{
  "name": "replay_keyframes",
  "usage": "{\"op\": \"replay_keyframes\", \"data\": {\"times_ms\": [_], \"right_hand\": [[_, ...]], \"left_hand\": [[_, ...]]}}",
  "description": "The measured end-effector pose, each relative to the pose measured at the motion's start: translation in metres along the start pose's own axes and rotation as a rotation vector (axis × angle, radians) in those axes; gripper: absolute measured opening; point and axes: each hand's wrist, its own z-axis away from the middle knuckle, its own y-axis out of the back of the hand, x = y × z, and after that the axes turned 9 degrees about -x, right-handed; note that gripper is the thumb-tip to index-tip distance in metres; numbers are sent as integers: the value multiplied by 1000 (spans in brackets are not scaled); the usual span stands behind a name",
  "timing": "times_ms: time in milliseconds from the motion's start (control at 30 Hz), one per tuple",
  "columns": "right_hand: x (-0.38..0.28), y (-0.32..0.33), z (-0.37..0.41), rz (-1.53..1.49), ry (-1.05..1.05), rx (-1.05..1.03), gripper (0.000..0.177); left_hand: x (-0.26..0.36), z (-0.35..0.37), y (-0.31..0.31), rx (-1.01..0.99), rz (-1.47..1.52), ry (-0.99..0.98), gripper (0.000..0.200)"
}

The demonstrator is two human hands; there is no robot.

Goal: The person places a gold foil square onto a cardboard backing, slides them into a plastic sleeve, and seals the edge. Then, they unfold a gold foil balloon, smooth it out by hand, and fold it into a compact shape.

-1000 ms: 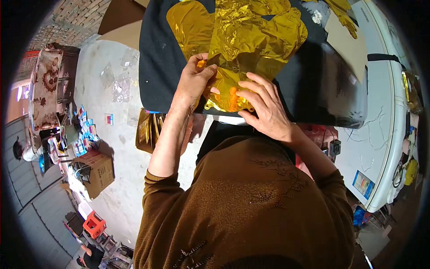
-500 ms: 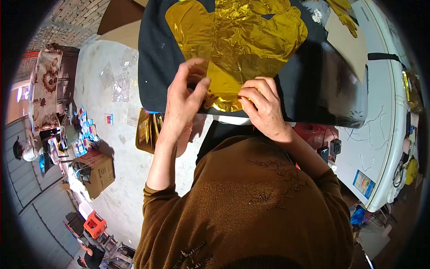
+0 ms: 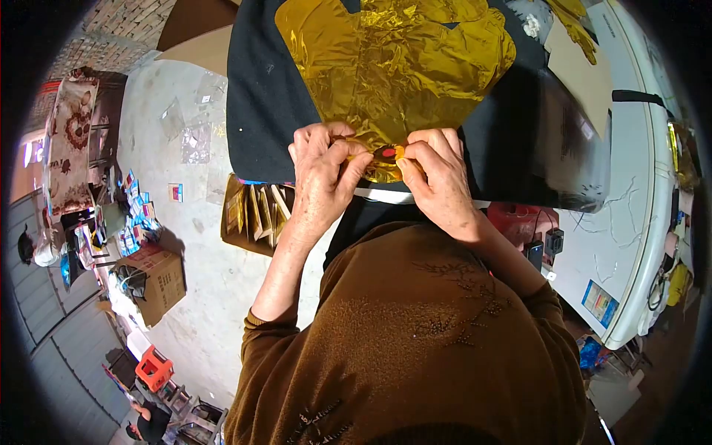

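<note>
A flat, crinkled gold foil balloon [image 3: 423, 67] with a lobed outline is spread over a black cloth [image 3: 259, 96], its narrow end towards me. At that end my left hand [image 3: 324, 167] is closed, thumb and fingers pinching the left side of the foil. My right hand [image 3: 439, 174] pinches the same end from the right, close to the left fingertips. Between the two hands shows a small dark patch with a red oval [image 3: 389, 153] and an orange edge. Fingers hide part of the bunched foil there.
Below the table's near edge stands an open box [image 3: 248, 215] of folded gold packets. A cardboard sheet [image 3: 575, 74] lies at the right, beside a white appliance [image 3: 630, 222]. A carton [image 3: 159, 278] and red stool [image 3: 154, 368] stand left; a person [image 3: 152, 423] is far off.
My left hand has moved right and closed on the foil, nearer my right hand. The foil's near end is now bunched, and the dark patch with the red oval has come into view.
</note>
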Motion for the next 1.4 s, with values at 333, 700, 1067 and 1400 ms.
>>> {"op": "replay_keyframes", "data": {"times_ms": [333, 700, 1067, 1400], "right_hand": [[-6, -8, 6, 95, -3, -74, 13], [-4, -14, 6, 156, -37, -78, 19], [-4, -17, 6, 215, -69, -103, 26], [-1, -13, 9, 216, -44, -99, 27]], "left_hand": [[5, 14, -3, -125, -67, 130, 14], [-7, 13, -24, -44, -205, 32, 15], [-1, 21, -33, 54, -256, -212, 31], [-16, 46, -41, -266, -259, -248, 61]]}}
